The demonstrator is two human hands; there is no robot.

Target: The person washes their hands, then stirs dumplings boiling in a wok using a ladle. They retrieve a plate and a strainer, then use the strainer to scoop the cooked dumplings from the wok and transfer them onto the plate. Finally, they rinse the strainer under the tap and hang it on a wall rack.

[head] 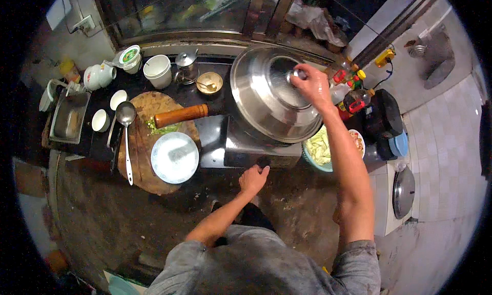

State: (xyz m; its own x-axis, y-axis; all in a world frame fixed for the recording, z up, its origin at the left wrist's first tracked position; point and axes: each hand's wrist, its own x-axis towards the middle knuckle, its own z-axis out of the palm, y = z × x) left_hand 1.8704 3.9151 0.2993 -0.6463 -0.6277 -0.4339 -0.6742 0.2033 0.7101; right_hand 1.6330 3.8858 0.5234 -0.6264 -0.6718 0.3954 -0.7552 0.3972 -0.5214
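Observation:
My right hand [314, 85] grips the knob of a large domed metal lid [261, 87]. The lid spans the cooktop [261, 147], and whatever lies beneath is hidden. My left hand [253, 181] is at the cooktop's front edge, thumb and finger beside a small dark part that may be a control knob; whether it grips this is unclear. Right of the cooktop, partly behind my right forearm, a teal basket [326, 167] holds pale green sliced vegetables [318, 147]. A plate of food [357, 141] shows past the forearm.
To the left, a round wooden chopping board [144, 181] bears a white plate [175, 158], a rolling pin-like wooden cylinder [180, 115], chopped greens [155, 128] and a ladle [127, 133]. Bowls, a white tub [157, 72] and a sink [69, 118] lie beyond. Bottles [353, 101] stand at right.

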